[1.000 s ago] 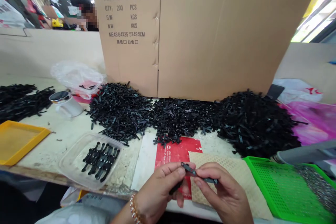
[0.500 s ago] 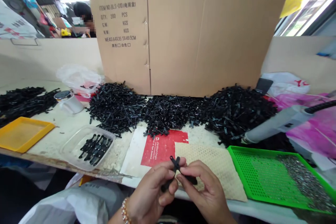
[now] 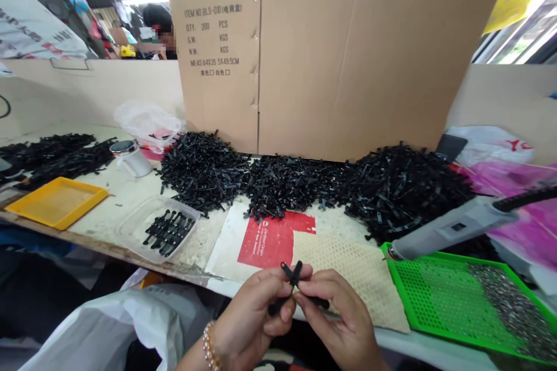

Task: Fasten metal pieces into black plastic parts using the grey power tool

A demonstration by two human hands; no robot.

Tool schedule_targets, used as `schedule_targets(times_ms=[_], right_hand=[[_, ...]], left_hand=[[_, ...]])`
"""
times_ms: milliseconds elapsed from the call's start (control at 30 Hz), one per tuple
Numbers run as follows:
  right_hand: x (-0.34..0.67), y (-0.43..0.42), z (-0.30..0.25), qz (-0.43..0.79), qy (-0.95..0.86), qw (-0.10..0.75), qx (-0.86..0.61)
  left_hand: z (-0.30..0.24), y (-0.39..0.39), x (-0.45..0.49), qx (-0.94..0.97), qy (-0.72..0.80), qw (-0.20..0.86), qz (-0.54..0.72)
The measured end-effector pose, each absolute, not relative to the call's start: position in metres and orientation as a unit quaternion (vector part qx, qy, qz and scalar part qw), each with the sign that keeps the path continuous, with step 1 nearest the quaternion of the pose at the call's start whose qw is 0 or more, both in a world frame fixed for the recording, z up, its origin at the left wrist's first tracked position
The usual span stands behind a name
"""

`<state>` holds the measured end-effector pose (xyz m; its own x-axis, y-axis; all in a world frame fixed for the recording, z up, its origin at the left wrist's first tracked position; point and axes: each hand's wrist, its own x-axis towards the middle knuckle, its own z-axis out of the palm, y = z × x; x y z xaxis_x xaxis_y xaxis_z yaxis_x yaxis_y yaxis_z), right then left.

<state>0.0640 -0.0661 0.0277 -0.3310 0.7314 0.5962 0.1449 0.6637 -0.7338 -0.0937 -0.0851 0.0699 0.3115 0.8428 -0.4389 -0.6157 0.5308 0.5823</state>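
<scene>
Low at the middle of the head view, my left hand (image 3: pixel 256 310) and my right hand (image 3: pixel 343 313) meet over the table's front edge. Between them are flat black strips (image 3: pixel 297 272) with holes at their ends, crossed in an X. The fingers of my left hand are closed around one strip. With thumb and forefinger, my right hand pinches the strips beside the crossing; a black end sticks out beneath its fingers. Whether a fastener sits at the crossing is hidden by the fingertips.
Heaps of black strips (image 3: pixel 287 185) lie before a tall cardboard sheet (image 3: pixel 348 58). To the left are a clear tub (image 3: pixel 126 237) of strips, a yellow tray (image 3: pixel 56 223) and a lidded mug (image 3: pixel 139 165). Rightward, a grey electric screwdriver (image 3: pixel 448 232) rests by a green tray (image 3: pixel 404 290) of small metal parts.
The view has turned slightly left, so the background sits further right. The crossed strips now stand in a more even X, one upper end having risen; both hands keep their grip.
</scene>
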Motion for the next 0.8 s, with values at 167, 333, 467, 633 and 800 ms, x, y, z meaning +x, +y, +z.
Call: schedule_targets(times_ms=[167, 333, 467, 633, 800], right_hand=[[0.065, -0.066, 0.025, 0.282, -0.76, 0.505, -0.297], [0.062, -0.069, 0.022, 0.236, -0.797, 0.473, -0.293], [0.058, -0.062, 0.018, 0.203, -0.819, 0.446, -0.299], [0.058, -0.053, 0.013, 0.116, -0.858, 0.4, -0.301], [0.054, -0.027, 0.019, 0.219, -0.838, 0.364, -0.341]], left_hand=[[0.065, -0.086, -0.094, 0.138, 0.352, 0.807, 0.454], [0.064, -0.084, -0.1, 0.124, 0.353, 0.809, 0.454], [0.063, -0.081, -0.105, 0.12, 0.361, 0.804, 0.456], [0.049, -0.072, -0.106, 0.138, 0.4, 0.79, 0.443], [0.029, -0.054, -0.119, 0.166, 0.47, 0.725, 0.476]])
